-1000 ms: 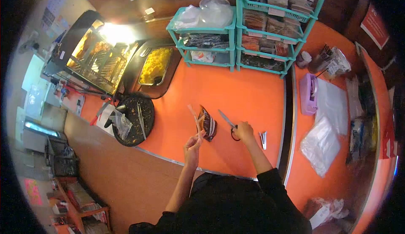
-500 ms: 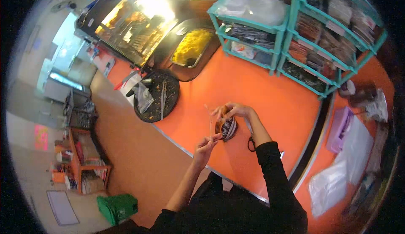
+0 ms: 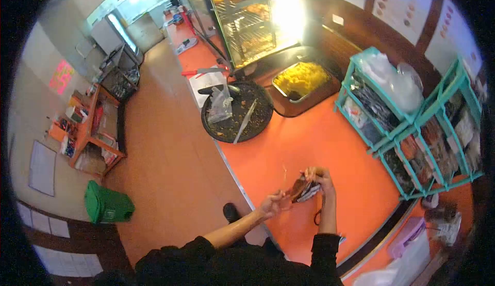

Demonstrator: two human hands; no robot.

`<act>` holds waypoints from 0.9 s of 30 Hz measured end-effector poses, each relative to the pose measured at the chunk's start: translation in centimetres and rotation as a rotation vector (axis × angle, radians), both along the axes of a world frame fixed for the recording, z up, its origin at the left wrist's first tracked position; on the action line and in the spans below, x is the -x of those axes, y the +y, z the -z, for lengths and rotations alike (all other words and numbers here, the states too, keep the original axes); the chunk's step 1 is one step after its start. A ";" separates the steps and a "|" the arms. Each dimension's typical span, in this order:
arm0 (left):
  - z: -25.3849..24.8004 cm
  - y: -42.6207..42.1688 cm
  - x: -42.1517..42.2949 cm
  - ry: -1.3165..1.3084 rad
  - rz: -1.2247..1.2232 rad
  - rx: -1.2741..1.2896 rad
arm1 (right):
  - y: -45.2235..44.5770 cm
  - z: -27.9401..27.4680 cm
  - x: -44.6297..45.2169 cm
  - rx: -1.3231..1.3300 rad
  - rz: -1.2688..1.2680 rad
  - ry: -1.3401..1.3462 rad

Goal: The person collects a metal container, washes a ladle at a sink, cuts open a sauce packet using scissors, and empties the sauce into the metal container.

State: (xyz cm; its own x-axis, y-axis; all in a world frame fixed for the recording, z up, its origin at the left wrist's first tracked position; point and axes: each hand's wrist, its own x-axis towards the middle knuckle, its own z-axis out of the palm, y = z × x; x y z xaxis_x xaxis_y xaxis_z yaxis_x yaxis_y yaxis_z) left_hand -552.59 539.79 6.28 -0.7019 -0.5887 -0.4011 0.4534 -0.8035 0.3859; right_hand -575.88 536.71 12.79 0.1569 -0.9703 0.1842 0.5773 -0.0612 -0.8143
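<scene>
Near the counter's front edge, my left hand (image 3: 271, 204) has its fingers closed at the left side of a small dark brown packet (image 3: 304, 189), with a thin pale strip (image 3: 284, 172) rising beside it. My right hand (image 3: 320, 178) is closed on the packet's upper right part. White markings show on the packet's dark side. Scissors (image 3: 317, 217) lie on the orange counter beneath my right forearm, partly hidden by it; one black handle loop shows.
A round black board (image 3: 252, 111) with tongs and a plastic bag lies up the counter, beside a tray of yellow food (image 3: 301, 79) and a lit display case (image 3: 245, 23). Teal racks (image 3: 384, 131) stand at right. A green bin (image 3: 108, 203) is on the floor at left.
The view has swung left. My right hand let go of the scissors and took hold of the packet, which both hands now hold and which has tilted over.
</scene>
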 end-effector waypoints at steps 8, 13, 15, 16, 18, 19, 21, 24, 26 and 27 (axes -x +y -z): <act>-3.7 -8.1 -7.0 0.393 0.307 -0.178 | -1.1 -7.5 -11.3 -0.229 0.347 0.101; -4.7 -17.4 -19.6 0.524 0.512 -0.049 | -8.6 -14.6 -25.9 -0.120 0.385 -0.134; -4.2 -21.4 -24.7 0.669 0.417 0.008 | -12.7 -14.7 -30.4 0.009 0.323 -0.178; -5.2 -23.2 -27.4 0.752 0.340 0.030 | -14.8 -15.5 -32.9 -0.029 0.304 -0.210; -6.1 -26.9 -31.9 0.831 0.257 0.092 | -20.0 -15.9 -37.7 0.038 0.171 -0.286; -6.6 -28.7 -34.0 0.911 0.192 0.144 | -22.4 -17.0 -40.7 0.037 0.148 -0.286; -8.7 -31.8 -38.6 0.848 0.113 0.091 | -27.2 -19.8 -46.7 -0.226 0.218 -0.175; -9.3 -37.6 -45.6 0.743 -0.082 0.041 | -36.9 -19.9 -54.0 -0.038 0.006 -0.169; -6.1 -41.8 -50.3 0.683 -0.222 0.062 | -43.5 -18.7 -58.4 0.031 -0.099 -0.076; -2.8 -44.6 -52.5 0.658 -0.321 0.033 | -46.9 -18.3 -61.0 0.052 -0.135 -0.102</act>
